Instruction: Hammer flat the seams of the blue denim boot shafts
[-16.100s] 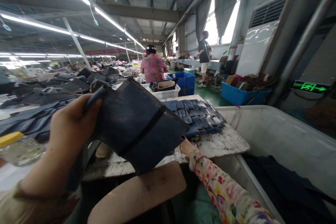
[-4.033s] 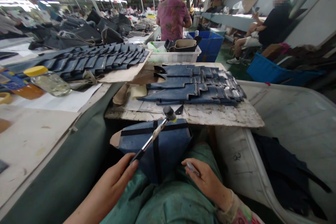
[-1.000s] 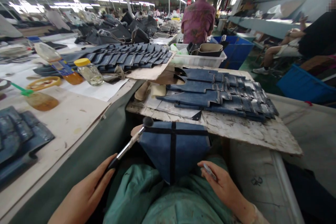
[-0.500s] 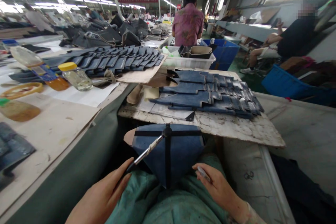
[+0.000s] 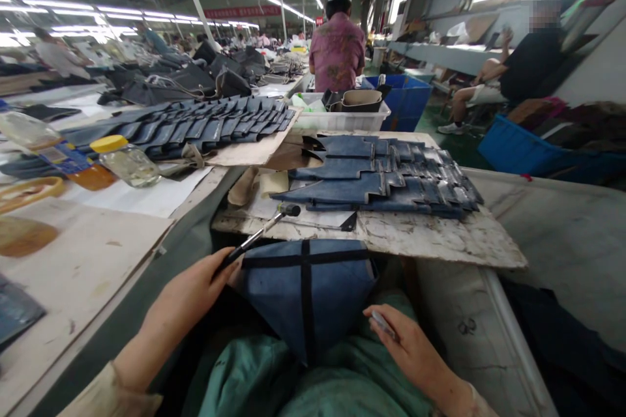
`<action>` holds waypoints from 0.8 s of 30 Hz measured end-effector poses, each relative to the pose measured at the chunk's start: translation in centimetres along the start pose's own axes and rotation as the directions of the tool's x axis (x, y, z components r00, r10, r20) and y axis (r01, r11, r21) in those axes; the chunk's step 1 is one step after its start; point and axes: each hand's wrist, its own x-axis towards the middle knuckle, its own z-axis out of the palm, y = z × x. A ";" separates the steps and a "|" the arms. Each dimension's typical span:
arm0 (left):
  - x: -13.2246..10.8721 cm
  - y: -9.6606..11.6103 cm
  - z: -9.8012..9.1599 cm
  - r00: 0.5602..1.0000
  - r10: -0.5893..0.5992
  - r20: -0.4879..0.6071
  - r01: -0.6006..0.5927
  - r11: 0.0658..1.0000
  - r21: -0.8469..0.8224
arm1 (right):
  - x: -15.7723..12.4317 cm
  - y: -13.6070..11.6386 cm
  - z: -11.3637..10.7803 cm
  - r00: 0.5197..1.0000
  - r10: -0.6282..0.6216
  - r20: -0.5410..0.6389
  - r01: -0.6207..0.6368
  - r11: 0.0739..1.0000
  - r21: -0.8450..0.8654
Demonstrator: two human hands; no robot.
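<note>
My left hand (image 5: 188, 296) is closed round the black handle of a small hammer (image 5: 258, 234). Its head is raised past the far edge of a dark blue leather-like piece (image 5: 337, 293). That piece rests over my lap, crossed by two black strips, and narrows to a point towards me. To the right of it, my right hand (image 5: 413, 348) has curled fingers around a small silver-grey tool (image 5: 383, 324); most of the tool is hidden, so its kind is unclear. The right hand appears apart from the blue piece.
Overlapping blue pieces (image 5: 342, 189) lie on a worn board (image 5: 440, 241) ahead. On the left table are more blue pieces (image 5: 195, 127), a yellow-lidded jar (image 5: 128, 163) and a bottle (image 5: 53, 153). A white crate (image 5: 337, 120) stands beyond. One person (image 5: 337, 45) sits ahead, another (image 5: 528, 65) at right.
My left hand has lifted the hammer off the crossing of the black strips, moving it up and forward. My right hand has hardly moved. The view has shifted slightly.
</note>
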 end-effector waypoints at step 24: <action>4.0 -3.0 4.9 0.999 -0.038 0.011 0.035 0.690 -0.723 | 11.0 -0.8 -2.6 0.973 0.132 -0.191 -0.135 0.991 0.000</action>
